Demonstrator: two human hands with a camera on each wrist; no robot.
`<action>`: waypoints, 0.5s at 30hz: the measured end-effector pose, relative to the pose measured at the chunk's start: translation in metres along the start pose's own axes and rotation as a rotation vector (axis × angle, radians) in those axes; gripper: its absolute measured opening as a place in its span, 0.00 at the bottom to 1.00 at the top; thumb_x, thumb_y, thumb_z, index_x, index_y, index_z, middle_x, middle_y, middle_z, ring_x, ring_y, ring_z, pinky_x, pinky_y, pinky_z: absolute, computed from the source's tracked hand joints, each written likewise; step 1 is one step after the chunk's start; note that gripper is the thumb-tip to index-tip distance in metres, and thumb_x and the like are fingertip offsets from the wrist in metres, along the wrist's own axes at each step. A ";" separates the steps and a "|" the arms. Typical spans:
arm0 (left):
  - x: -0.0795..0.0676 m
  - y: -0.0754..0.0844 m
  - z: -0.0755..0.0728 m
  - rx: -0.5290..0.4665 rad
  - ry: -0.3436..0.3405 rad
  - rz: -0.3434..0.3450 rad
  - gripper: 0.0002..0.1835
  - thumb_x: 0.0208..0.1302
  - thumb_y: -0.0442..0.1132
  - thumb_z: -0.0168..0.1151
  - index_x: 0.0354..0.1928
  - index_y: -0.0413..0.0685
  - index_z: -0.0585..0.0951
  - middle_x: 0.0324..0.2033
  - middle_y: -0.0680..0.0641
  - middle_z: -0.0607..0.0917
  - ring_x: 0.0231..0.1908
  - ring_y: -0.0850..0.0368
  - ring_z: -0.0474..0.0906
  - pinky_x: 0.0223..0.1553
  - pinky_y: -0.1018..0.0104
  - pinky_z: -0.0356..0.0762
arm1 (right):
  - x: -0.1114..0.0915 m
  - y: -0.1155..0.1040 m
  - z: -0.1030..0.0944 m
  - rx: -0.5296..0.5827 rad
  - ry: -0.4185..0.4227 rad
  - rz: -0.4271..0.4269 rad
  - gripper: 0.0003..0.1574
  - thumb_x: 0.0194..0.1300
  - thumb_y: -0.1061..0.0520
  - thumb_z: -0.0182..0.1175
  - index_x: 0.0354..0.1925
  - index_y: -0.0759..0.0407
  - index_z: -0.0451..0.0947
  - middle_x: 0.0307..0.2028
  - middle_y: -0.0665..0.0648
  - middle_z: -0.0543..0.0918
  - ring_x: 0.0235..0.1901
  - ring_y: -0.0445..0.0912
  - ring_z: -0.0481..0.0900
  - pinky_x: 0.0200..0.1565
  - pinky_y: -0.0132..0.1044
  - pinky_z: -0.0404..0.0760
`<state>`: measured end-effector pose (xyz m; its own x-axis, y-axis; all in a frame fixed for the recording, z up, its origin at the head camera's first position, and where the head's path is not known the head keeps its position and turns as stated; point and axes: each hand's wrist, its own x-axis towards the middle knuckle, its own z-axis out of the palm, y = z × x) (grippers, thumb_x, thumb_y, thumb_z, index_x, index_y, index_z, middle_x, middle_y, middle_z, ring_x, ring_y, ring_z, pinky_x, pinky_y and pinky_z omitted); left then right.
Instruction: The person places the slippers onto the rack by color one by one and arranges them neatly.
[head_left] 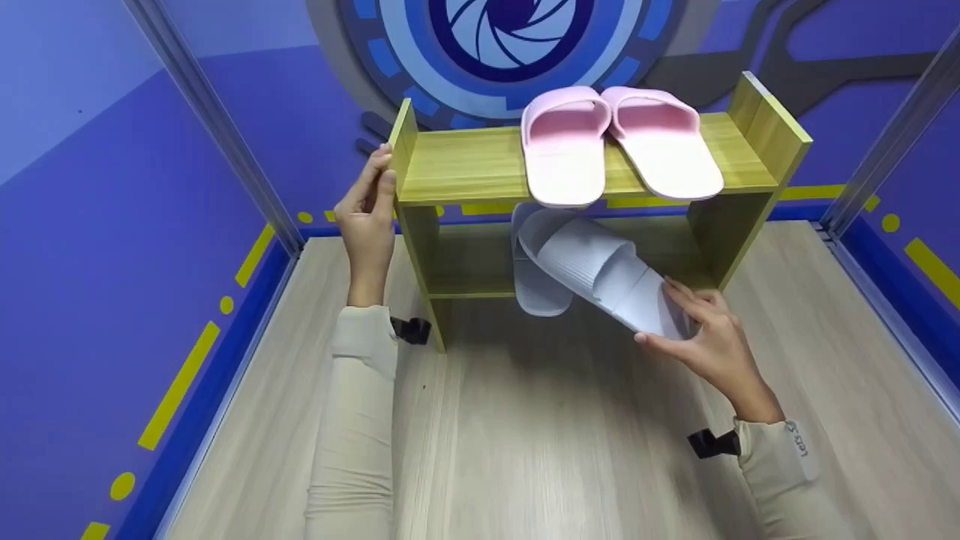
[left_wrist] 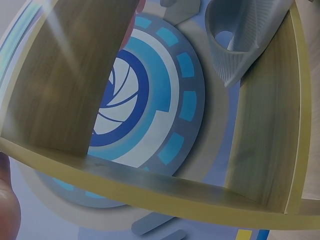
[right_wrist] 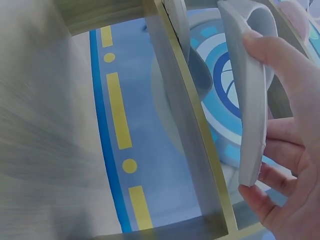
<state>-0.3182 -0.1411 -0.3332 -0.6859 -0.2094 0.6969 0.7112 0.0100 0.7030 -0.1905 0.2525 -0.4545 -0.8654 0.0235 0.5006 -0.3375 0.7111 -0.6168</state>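
Observation:
A wooden shoe rack [head_left: 465, 169] stands on the floor, and my left hand [head_left: 369, 217] holds its left side panel near the top. My right hand [head_left: 705, 337] grips a grey slipper [head_left: 581, 251] by its sole end, thumb on one edge and fingers on the other. In the right wrist view this slipper [right_wrist: 252, 110] is raised above the lower shelf [right_wrist: 200, 115] and tilted. The other grey slipper [head_left: 541, 289] rests on that shelf, partly hidden behind the held one. Two pink slippers [head_left: 566, 150] sit side by side on the top board.
Blue printed panels [head_left: 82, 225] with yellow marks stand around the rack, joined by metal corner posts [head_left: 217, 127]. Light wood-grain floor [head_left: 555, 442] extends in front. A small black mount [head_left: 411, 330] is strapped at each wrist.

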 end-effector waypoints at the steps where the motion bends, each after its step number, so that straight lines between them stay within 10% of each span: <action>1: 0.000 0.000 0.000 -0.002 0.001 0.000 0.16 0.67 0.31 0.57 0.55 0.34 0.80 0.58 0.40 0.79 0.61 0.55 0.74 0.61 0.61 0.73 | 0.001 -0.001 0.001 -0.009 0.008 0.004 0.51 0.35 0.55 0.81 0.60 0.66 0.74 0.58 0.65 0.78 0.48 0.51 0.69 0.42 0.59 0.78; 15: -0.001 0.007 0.001 -0.013 0.000 -0.022 0.16 0.67 0.28 0.55 0.55 0.31 0.78 0.59 0.38 0.78 0.62 0.54 0.74 0.62 0.61 0.72 | 0.011 -0.010 0.012 -0.028 0.128 0.042 0.50 0.37 0.54 0.81 0.59 0.68 0.75 0.57 0.68 0.78 0.45 0.57 0.69 0.41 0.54 0.77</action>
<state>-0.3131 -0.1401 -0.3290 -0.7014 -0.2094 0.6814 0.6979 -0.0072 0.7162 -0.2007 0.2367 -0.4502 -0.8237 0.1413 0.5492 -0.2901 0.7272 -0.6222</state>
